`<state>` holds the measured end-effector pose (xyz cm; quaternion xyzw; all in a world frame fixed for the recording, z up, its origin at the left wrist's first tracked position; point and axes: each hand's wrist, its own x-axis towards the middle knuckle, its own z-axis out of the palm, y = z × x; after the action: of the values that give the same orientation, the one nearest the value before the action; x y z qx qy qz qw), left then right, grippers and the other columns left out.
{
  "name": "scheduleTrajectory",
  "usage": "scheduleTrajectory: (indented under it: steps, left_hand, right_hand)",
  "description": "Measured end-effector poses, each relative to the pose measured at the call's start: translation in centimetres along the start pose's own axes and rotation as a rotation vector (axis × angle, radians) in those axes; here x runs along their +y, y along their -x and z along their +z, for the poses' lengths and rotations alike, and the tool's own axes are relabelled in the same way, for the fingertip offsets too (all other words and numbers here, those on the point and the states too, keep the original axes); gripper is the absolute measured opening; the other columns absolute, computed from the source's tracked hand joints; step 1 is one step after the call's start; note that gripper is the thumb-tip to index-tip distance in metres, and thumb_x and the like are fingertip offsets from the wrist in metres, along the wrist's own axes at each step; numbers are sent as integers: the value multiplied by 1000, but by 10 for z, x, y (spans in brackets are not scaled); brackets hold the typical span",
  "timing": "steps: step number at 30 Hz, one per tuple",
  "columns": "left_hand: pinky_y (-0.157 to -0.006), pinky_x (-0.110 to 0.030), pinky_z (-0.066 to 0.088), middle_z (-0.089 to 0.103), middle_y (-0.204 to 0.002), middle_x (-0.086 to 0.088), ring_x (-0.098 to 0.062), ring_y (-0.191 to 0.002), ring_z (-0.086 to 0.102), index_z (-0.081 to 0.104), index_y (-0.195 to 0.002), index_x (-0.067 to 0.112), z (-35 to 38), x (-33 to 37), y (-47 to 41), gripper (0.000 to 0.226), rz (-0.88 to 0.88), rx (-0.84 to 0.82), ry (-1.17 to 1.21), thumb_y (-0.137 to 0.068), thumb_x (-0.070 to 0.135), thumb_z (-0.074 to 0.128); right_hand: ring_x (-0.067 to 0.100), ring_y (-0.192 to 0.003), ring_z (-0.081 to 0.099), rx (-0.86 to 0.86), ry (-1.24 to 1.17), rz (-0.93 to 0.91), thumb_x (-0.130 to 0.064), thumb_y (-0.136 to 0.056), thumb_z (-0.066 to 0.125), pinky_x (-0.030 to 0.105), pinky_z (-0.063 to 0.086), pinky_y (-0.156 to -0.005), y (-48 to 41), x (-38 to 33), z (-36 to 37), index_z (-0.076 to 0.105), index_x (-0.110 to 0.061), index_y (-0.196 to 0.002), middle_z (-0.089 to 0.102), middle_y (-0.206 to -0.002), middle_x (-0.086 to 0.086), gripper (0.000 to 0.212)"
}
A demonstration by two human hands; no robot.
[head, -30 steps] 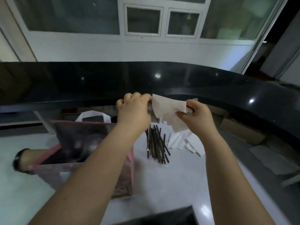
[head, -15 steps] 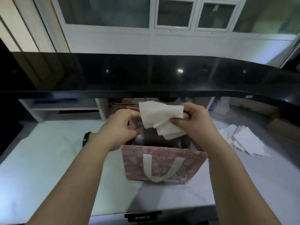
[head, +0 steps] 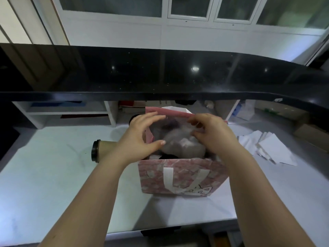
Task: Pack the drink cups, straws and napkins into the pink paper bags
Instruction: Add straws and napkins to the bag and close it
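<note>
A drink shop's service counter: raised black ledge above a white tabletop holding takeaway cup, napkins.

We see a dim, bluish indoor scene. Small light reflections glint on the glossy black counter ledge, which bows downward at both ends from wide-angle distortion. The pale white worktop glows brightest at lower left. The patterned pink paper bag casts a soft shadow toward us; its inside is smeared with blur, as are the fingertips of the left hand.
</note>
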<state>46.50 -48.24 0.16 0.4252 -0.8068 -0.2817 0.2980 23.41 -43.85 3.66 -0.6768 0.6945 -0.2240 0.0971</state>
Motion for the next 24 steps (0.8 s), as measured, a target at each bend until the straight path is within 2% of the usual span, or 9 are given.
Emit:
scheduleTrajectory:
  steps: [2, 4, 8, 9, 11, 13, 16, 18, 24]
  left_hand:
    - [-104, -19, 36, 51, -135, 22, 7, -127, 41, 57, -125, 44, 5, 0, 6, 51, -25, 121, 171, -83, 22, 76]
    - [-96, -20, 45, 63, -121, 18, 1, -119, 54, 64, -115, 37, 9, -1, 14, 39, -48, 237, 380, -82, 19, 76]
    - [-93, -34, 54, 68, -114, 6, -16, -114, 62, 67, -111, 21, 16, -21, 35, 47, -109, 314, 689, -74, 49, 75]
    - [-94, -39, 54, 67, -118, 1, -21, -116, 61, 66, -112, 20, 18, -28, 41, 56, -115, 297, 719, -72, 58, 75]
    - [-95, -42, 53, 65, -119, -5, -27, -117, 60, 63, -117, 15, 22, -38, 54, 73, -101, 263, 719, -69, 69, 72]
    - [-93, -36, 54, 67, -115, -2, -26, -112, 63, 61, -118, 11, 29, -38, 64, 81, -75, 250, 695, -66, 73, 71]
    - [-87, -34, 55, 70, -107, 4, -20, -103, 66, 68, -112, 29, 44, -25, 70, 50, -73, 309, 616, -69, 53, 82]
    - [-85, -30, 56, 73, -102, 9, -14, -99, 68, 73, -104, 34, 52, -12, 66, 31, -117, 365, 587, -75, 32, 83]
    - [-84, -37, 58, 76, -95, 2, -16, -94, 71, 77, -93, 21, 61, 4, 58, 18, -262, 383, 665, -76, 23, 73]
  right_hand:
    - [7, -88, 63, 93, -175, -2, -10, -83, 72, 24, 51, -81, 11, 9, -12, 69, -33, -103, 68, -95, -12, 31]
    - [2, -84, 64, 209, -327, 8, -8, -83, 72, 18, 51, -80, 26, 24, -23, 68, -37, -94, 69, -88, -16, 31]
    - [12, -80, 68, 404, -640, 97, -17, -76, 79, 34, 57, -82, 62, 74, -19, 70, -33, -84, 72, -85, -10, 20]
    - [17, -81, 68, 393, -783, 120, -24, -75, 78, 40, 57, -83, 69, 88, -14, 71, -28, -84, 73, -85, -6, 13]
    - [28, -90, 69, 285, -973, 95, -37, -79, 76, 48, 55, -89, 84, 115, -3, 72, -17, -90, 74, -93, 7, 23]
    - [33, -100, 68, 89, -1010, 50, -33, -81, 71, 48, 54, -91, 92, 128, 4, 73, -13, -100, 73, -104, 13, 28]
    - [21, -98, 69, -144, -1056, 55, -27, -64, 79, 30, 56, -78, 94, 122, 11, 72, -20, -112, 73, -105, 6, 49]
    - [21, -95, 70, -166, -1106, 102, -12, -67, 83, 30, 57, -75, 92, 111, 21, 71, -16, -115, 73, -102, 9, 50]
    - [15, -79, 69, 174, -1073, 292, -13, -91, 64, 32, 57, -66, 86, 83, 48, 69, -12, -92, 74, -84, -1, 6]
